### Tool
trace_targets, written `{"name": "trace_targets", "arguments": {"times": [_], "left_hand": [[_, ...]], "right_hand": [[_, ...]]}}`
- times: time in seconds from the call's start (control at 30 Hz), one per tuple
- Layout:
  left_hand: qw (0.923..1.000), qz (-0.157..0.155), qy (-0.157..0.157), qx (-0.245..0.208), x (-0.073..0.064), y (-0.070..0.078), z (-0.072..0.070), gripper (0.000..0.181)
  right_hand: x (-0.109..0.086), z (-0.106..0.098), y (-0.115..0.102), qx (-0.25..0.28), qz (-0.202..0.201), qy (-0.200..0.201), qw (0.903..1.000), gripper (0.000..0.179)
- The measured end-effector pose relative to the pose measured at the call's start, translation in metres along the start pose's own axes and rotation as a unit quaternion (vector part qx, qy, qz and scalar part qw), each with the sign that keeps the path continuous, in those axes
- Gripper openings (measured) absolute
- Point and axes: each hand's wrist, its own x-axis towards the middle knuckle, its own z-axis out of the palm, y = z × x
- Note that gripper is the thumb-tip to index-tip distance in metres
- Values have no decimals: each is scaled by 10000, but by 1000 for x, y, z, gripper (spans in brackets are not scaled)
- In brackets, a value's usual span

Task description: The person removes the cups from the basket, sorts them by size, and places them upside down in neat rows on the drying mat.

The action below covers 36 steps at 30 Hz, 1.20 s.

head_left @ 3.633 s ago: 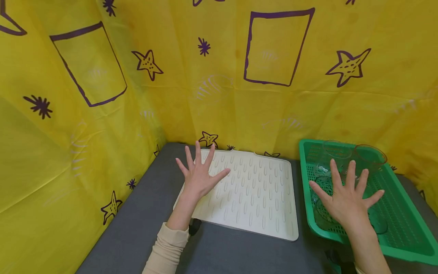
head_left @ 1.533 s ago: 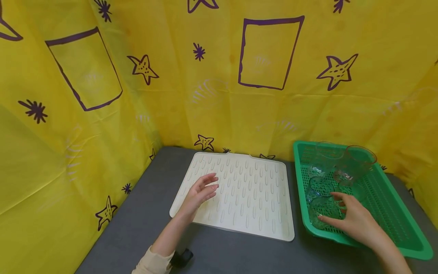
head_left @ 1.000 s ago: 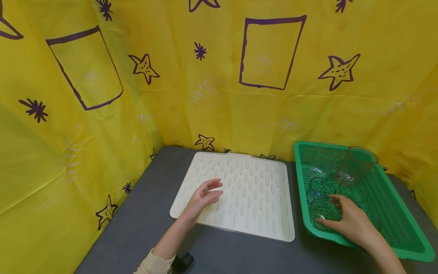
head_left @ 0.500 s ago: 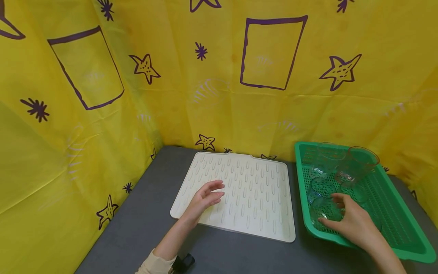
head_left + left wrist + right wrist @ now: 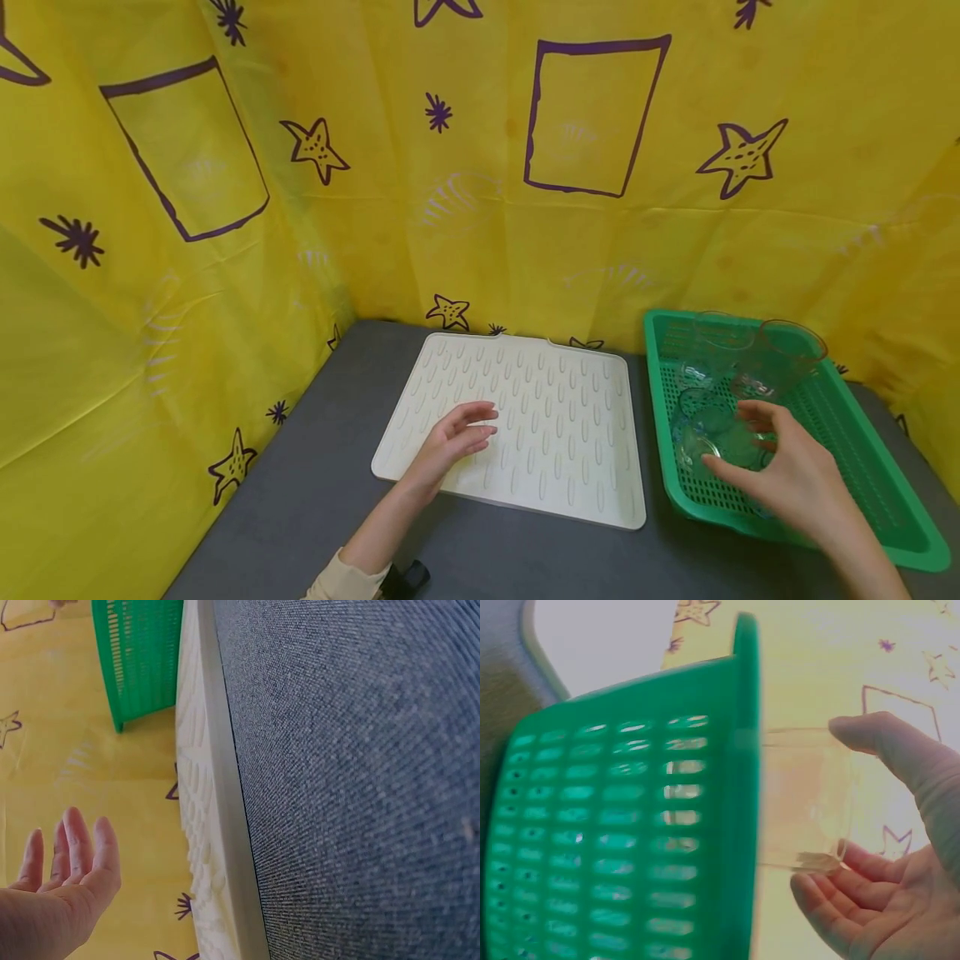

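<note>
In my right hand [image 5: 798, 475] I grip a clear drinking glass [image 5: 806, 799], thumb on one side and fingers on the other. The right wrist view shows that glass projecting above the rim of the green plastic basket [image 5: 746, 787]. My left hand [image 5: 446, 446] is held over the front of the white ridged mat [image 5: 555, 425], its fingers loosely bent around nothing. Seen from the left wrist, the palm and fingers [image 5: 109, 847] are bare. More glasses stay in the basket, among them a bluish one [image 5: 693, 408] and one with a reddish rim [image 5: 787, 342].
A dark grey table [image 5: 495, 550] carries the mat, with the basket close on its right. Yellow printed cloth [image 5: 480, 250] hangs behind and along the left side. Another clear glass [image 5: 720, 342] stands at the back of the basket.
Both hands were spread wide at first. The right hand then reached into the basket, took hold of the front glass and has raised it. The left hand has shifted slightly right.
</note>
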Motion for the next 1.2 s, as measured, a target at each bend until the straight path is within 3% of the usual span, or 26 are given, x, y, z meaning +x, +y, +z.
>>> {"name": "trace_targets", "arguments": {"times": [0.27,0.47,0.67,0.83,1.2], "left_hand": [[9999,82,-86,18,-1,-1,3,46],[9999,52,-115,24,-2,-2,7,49],[9998,2,-188,-77,-2,-4,13,49],[9989,153,-430,79,-2,-4,18,47],[9890,814,-1013,710,4,2,33,55]], "right_hand": [[3,-9,-24,238,-161,446,9986,85],[5,-3,-46,378,-344,503,9974,82],[7,15,-63,650,-676,344,9950,81],[10,28,-78,923,-801,65,9925,78],[15,58,-101,1334,-1275,-401,9820,75]]}}
